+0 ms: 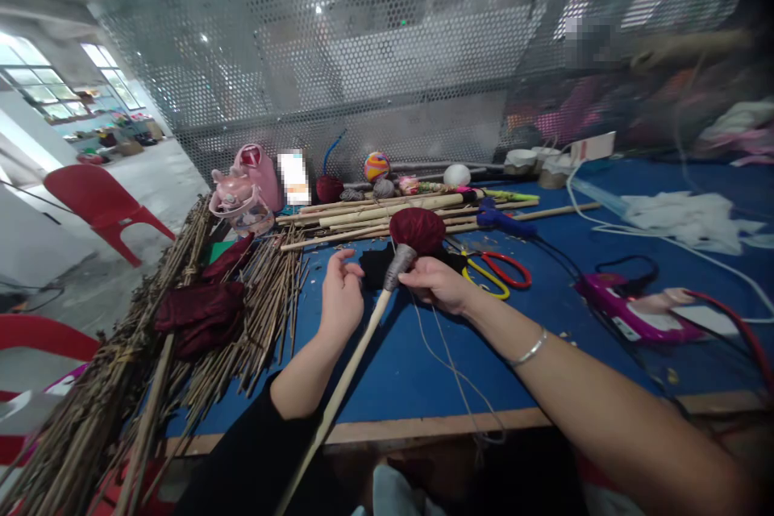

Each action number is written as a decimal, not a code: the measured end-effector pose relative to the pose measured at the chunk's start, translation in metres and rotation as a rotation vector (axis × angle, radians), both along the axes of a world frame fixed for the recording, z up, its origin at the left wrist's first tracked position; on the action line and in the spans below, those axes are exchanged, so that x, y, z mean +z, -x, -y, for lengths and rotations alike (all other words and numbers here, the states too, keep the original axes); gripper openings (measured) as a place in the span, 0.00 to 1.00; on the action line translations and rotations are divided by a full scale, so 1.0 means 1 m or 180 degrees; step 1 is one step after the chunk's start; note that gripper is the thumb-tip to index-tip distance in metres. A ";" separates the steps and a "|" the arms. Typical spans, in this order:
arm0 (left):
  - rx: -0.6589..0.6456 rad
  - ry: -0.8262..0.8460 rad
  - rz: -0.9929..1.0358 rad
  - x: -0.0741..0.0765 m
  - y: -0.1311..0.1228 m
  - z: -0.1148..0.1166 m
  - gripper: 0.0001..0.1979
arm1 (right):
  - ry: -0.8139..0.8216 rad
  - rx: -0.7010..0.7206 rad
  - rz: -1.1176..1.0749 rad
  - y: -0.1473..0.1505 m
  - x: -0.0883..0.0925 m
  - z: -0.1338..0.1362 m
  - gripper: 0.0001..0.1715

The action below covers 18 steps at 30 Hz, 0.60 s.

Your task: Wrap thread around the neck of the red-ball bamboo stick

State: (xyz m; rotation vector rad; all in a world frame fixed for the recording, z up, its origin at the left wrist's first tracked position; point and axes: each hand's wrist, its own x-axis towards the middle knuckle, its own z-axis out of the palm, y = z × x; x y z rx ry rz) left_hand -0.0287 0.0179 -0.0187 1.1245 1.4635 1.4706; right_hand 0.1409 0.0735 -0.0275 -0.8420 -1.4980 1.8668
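Observation:
A pale wooden stick (361,347) slants up from the front edge of the table, topped by a dark red cloth-covered ball (417,230). Grey string is wound in a tight binding (399,264) around the neck below the ball. My right hand (439,284) pinches this binding from the right side. Loose string (451,367) hangs in a loop below that hand, past the table edge. Just left of the stick is my left hand (343,290), its fingers loosely bent and apart, with nothing visible in them. Black cloth (376,264) lies behind the hands.
Scissors (488,274) with red and yellow handles and a blue glue gun (505,219) lie to the right. Farther right is a purple power strip (641,314) with cables. Bundled twigs (266,314) and dark red cloth (202,314) cover the left. A perforated metal screen (339,81) stands behind.

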 end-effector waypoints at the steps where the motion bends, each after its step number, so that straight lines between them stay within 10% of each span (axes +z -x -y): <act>1: 0.0083 -0.0079 -0.0025 -0.001 0.002 -0.001 0.18 | -0.0002 -0.0014 0.0006 0.000 0.000 0.000 0.16; 11: -0.0339 -0.0195 -0.0481 -0.003 -0.002 -0.001 0.07 | 0.0076 0.0041 -0.0022 0.000 -0.003 0.000 0.18; 18: -0.1271 0.0481 -0.0877 0.008 0.010 0.004 0.26 | 0.0133 0.0042 -0.0071 -0.008 0.002 -0.007 0.22</act>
